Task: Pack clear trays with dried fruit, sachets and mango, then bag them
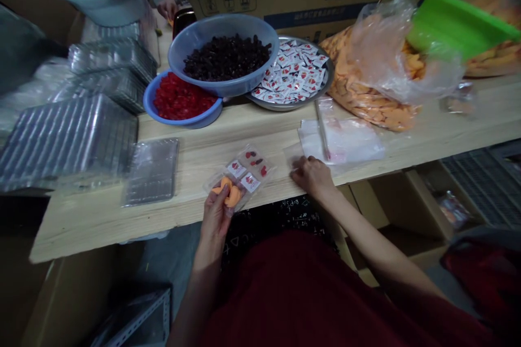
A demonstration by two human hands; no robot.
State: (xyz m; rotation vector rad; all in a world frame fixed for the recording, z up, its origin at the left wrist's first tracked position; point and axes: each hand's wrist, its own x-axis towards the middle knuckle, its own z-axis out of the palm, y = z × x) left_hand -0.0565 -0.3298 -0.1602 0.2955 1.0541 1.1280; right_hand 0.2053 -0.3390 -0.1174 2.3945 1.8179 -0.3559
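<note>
Clear plastic tray (243,159), clamped in the left hand (215,212) at the near edge of the bench (199,160). Inside, orange pieces (233,197) under the thumb, beside printed packets (249,182) and a few red and dark pieces (255,162). Bunched fingers on the right hand (315,176), against a clear film (293,152) beside a pile of bags (358,143); whether pinching or merely touching, cannot tell.

Seemingly heaped high, those orange pieces, so liable to tumble out with a lifted thumb or a tilted tray. Also possible: thin bags clinging together, or snagging on the heap. Farther back, a blue bowl (228,87), apparently propped over a basin (183,121) and a metal bowl (287,106); prone to tip if knocked.
</note>
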